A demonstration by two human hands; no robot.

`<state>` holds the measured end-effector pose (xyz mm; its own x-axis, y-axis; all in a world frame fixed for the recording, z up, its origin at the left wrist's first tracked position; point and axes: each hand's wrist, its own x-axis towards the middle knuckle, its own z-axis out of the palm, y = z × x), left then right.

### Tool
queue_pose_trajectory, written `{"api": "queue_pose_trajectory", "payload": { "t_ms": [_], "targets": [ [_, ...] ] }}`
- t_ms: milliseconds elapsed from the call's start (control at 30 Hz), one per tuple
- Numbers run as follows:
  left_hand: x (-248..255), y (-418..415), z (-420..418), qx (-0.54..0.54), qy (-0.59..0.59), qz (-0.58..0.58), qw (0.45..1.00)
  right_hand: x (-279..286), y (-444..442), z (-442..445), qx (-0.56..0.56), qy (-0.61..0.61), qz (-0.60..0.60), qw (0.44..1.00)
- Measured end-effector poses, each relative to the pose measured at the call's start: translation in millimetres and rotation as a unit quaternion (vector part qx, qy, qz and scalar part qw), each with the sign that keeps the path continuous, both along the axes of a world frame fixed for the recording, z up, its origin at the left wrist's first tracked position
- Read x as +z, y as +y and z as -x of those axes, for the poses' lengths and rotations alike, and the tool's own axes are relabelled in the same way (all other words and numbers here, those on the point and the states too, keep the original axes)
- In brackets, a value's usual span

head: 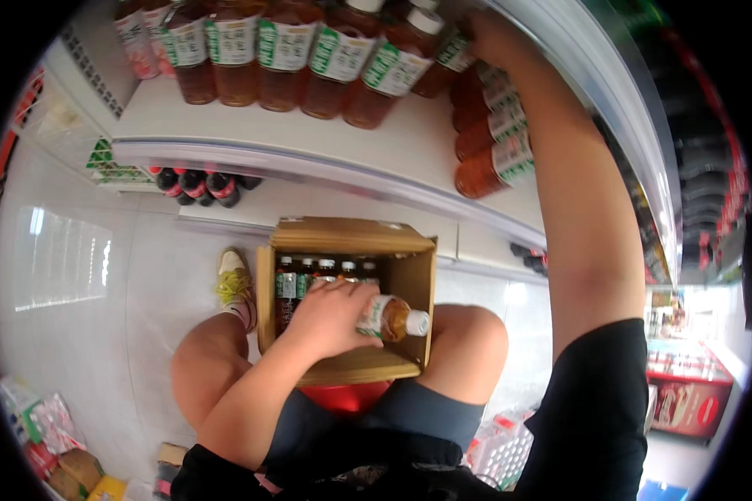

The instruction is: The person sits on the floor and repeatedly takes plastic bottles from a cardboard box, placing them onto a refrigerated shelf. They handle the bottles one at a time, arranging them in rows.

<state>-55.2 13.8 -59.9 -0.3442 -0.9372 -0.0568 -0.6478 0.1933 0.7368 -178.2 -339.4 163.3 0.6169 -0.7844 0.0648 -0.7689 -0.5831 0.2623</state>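
Note:
My left hand (338, 316) is closed around a plastic tea bottle (391, 318) with a white cap, which lies tilted over the opening of a cardboard box (344, 372) between my knees. Several more bottles (326, 269) with white caps stand inside the box. My right hand (498, 37) reaches up to the shelf and touches a labelled tea bottle (454, 56); its fingers are partly hidden, so its grip is unclear. To the left of it, a row of tea bottles (285, 56) stands upright on the white shelf (276, 128). Several others (495, 163) lie on their sides below my right hand.
Dark cola bottles (194, 185) stand on the lower shelf. Pink-labelled bottles (139, 44) are at the shelf's left end. An upper shelf edge (639, 156) runs along my right arm. A plastic basket (501, 454) is behind my right knee, and packages (69, 463) lie at lower left.

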Motion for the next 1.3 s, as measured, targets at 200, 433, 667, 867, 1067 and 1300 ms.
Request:
{"api": "queue_pose_trajectory", "payload": {
  "t_ms": [200, 433, 667, 867, 1067, 1300],
  "targets": [
    [8, -5, 0, 0.004, 0.043, 0.011, 0.999, -16, -132, 25, 0.072, -0.02, -0.016, 0.997],
    [14, -8, 0, 0.013, 0.072, -0.005, 0.997, -16, -155, 16, 0.051, -0.108, -0.016, 0.993],
    [16, -10, 0, 0.017, 0.07, 0.002, 0.997, -15, -73, -44, -0.005, -0.171, 0.009, 0.985],
    [19, -11, 1, 0.016, 0.078, 0.004, 0.997, -21, -164, 21, 0.104, -0.181, -0.053, 0.977],
    [15, -8, 1, 0.026, 0.082, 0.005, 0.996, -30, -135, -1, 0.088, -0.231, -0.045, 0.968],
    [7, -8, -1, 0.039, 0.081, 0.01, 0.996, -31, -71, -21, 0.057, -0.291, -0.007, 0.955]
  ]
}}
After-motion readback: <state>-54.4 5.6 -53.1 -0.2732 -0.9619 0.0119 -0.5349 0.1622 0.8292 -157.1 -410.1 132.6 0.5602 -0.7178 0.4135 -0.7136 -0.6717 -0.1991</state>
